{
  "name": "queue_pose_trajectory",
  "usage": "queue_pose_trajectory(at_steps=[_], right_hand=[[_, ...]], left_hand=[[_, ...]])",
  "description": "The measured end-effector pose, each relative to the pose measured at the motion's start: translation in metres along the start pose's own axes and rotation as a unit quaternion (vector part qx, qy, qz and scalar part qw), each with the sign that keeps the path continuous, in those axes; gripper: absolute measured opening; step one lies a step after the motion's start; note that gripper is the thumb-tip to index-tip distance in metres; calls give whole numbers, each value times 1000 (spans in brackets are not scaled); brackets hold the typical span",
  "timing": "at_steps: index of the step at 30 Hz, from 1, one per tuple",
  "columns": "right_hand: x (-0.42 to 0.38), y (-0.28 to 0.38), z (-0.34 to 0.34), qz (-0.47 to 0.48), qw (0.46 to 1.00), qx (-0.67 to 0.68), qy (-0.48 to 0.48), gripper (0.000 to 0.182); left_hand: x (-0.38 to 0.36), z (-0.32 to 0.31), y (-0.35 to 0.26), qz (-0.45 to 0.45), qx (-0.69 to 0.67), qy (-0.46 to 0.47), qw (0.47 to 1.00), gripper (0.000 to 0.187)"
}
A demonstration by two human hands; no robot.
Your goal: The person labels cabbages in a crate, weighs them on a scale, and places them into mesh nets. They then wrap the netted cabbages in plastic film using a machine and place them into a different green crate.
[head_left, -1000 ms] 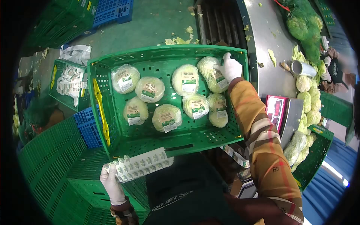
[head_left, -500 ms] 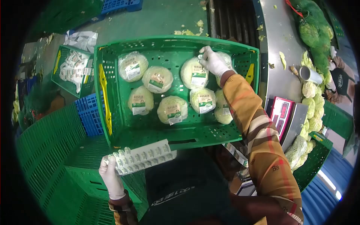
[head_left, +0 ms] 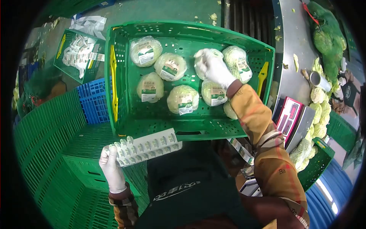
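Note:
My gloved left hand (head_left: 113, 168) grips a sheet of small round stickers (head_left: 148, 147) by its left end, in front of the crate. The green plastic crate (head_left: 183, 126) holds several plastic-wrapped cabbages (head_left: 183, 100) with printed labels. In its back right part, my gloved right hand (head_left: 215, 68) is on top of one wrapped cabbage (head_left: 199, 65), its fingers curled and pointing back. A small green-and-white spot, perhaps a sticker, shows by the fingers; whether they pinch anything is hidden. Right of this hand lies another labelled cabbage (head_left: 237, 63). My forearm partly covers a cabbage (head_left: 230, 110) at the front right.
A small green basket (head_left: 70, 70) with crumpled sticker strips stands at the back left, near a blue crate (head_left: 93, 101). On the right, a metal table (head_left: 288, 49) bears a net sack of cabbages (head_left: 328, 38), a metal cup (head_left: 319, 81), a scale (head_left: 291, 118) and loose cabbages (head_left: 320, 110).
My right hand has moved from the back right cabbage onto the cabbage left of it, uncovering the former's label. My left hand still holds the sticker sheet. The view has shifted slightly.

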State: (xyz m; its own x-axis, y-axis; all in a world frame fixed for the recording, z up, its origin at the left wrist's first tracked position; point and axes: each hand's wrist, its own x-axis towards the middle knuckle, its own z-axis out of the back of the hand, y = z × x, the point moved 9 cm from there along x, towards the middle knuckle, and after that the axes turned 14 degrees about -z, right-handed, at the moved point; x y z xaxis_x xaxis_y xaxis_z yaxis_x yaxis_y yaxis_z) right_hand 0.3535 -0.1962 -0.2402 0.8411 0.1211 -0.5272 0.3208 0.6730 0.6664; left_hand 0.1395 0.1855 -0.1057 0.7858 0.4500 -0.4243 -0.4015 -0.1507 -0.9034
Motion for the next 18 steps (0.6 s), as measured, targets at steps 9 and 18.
queue_pose_trajectory(at_steps=[9,18], right_hand=[[26,41,-31,46,997,-61,-9,25],[81,22,-58,-57,992,-113,24,34]], left_hand=[[2,15,0,-4,5,1,1000,9],[1,34,5,10,-12,-32,999,10]])
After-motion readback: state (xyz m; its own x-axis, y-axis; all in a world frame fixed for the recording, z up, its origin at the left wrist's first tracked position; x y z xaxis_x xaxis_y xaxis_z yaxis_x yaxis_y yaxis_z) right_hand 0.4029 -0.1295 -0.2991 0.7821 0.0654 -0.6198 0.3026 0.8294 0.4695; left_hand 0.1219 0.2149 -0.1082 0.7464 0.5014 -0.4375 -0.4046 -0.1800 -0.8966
